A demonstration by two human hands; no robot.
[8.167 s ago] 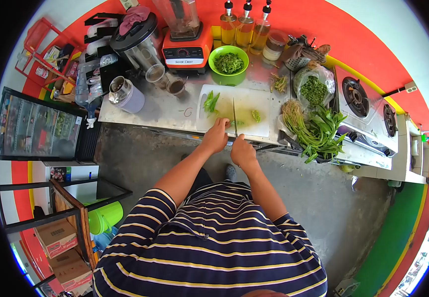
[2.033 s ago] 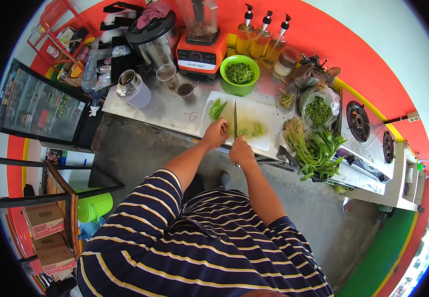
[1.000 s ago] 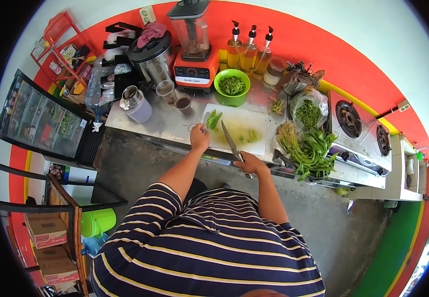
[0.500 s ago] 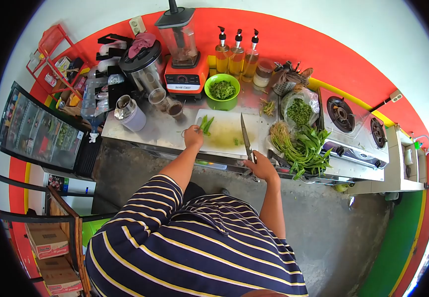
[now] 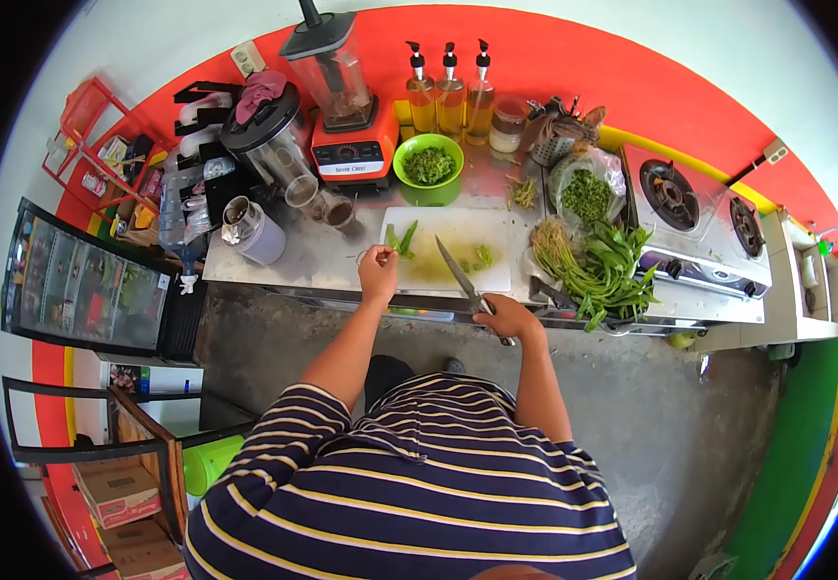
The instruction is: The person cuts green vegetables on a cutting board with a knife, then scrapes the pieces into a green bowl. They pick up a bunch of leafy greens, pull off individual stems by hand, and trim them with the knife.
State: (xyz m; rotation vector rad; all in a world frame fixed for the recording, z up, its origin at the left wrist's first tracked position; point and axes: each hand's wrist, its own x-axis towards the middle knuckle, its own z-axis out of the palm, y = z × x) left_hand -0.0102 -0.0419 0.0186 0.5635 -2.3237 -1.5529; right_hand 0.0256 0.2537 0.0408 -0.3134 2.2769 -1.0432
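On a white cutting board (image 5: pixel 424 275) lie a few long green leaves (image 5: pixel 405 239), at the left side. My left hand (image 5: pixel 377 274) is at the board's left edge, its fingers pinched on the lower ends of these leaves. In my right hand (image 5: pixel 509 317) is a large kitchen knife (image 5: pixel 457 266), gripped by the handle. Its blade slants up and left across the board, the tip near the middle. Cut green pieces (image 5: pixel 482 257) lie just right of the blade.
Behind the board stand a green bowl (image 5: pixel 429 194) of chopped greens, an orange blender (image 5: pixel 352 153) and pump bottles (image 5: pixel 450 101). Leafy stalks (image 5: pixel 601 271) and a bag of chopped greens (image 5: pixel 587 196) lie to the right, before a gas stove (image 5: pixel 694 217). A white container (image 5: pixel 254 232) stands left.
The knife has shifted left over the board, its blade tilting further left. More cut green pieces now show on the board. My left hand stays by the leaves.
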